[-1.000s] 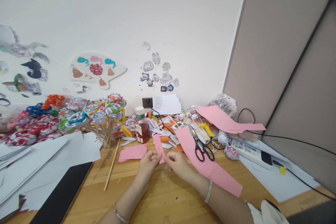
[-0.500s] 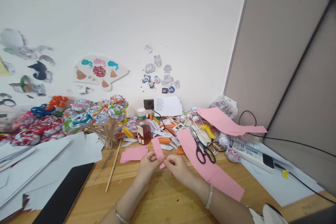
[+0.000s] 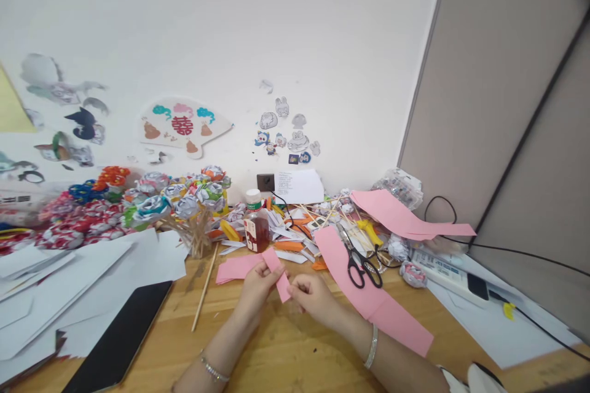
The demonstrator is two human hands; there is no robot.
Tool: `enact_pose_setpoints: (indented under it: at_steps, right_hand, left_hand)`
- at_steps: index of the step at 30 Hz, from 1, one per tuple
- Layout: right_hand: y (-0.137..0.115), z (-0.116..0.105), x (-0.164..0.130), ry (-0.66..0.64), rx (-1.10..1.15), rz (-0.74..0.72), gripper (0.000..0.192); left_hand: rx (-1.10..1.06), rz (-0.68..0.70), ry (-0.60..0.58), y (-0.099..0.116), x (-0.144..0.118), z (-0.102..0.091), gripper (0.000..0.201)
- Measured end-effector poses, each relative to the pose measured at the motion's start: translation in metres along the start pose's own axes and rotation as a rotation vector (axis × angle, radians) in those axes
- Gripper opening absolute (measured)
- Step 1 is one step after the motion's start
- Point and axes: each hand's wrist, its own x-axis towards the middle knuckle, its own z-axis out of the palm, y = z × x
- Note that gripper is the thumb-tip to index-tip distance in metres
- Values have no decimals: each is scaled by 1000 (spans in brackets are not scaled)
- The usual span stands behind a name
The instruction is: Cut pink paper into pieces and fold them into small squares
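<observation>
A narrow pink paper strip [image 3: 283, 285] is held up over the wooden table at the centre. My left hand [image 3: 259, 282] grips its left side, thumb on top. My right hand [image 3: 311, 296] is closed with its fingertips pinched at the strip's lower right edge. Just behind my left hand lie several pink paper pieces [image 3: 230, 269], partly hidden by it. To the right, black-handled scissors [image 3: 362, 265] rest on a long pink paper sheet [image 3: 401, 318].
A bottle [image 3: 256, 227] stands behind my hands, among orange and white paper scraps. Paper flowers [image 3: 157, 209] fill the back left. A wooden stick [image 3: 205, 288], a black tablet-like slab [image 3: 122, 331] and white sheets [image 3: 92, 282] lie left. A power strip [image 3: 447, 273] is at right.
The strip has tilted and its lower end now shows more below my left thumb. My right fingers have shifted slightly to the right. The whole view has moved a little to the left.
</observation>
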Motion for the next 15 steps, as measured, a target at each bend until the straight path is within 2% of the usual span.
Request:
enact_pose_setpoints:
  at_steps: [7, 15]
  right_hand:
    - [5, 1, -1, -46, -24, 77, 31]
    - [6, 2, -3, -62, -115, 30, 29]
  left_hand:
    - [-22, 9, 69, 3, 3, -5, 28]
    - [1, 77, 143, 6, 8, -14, 29]
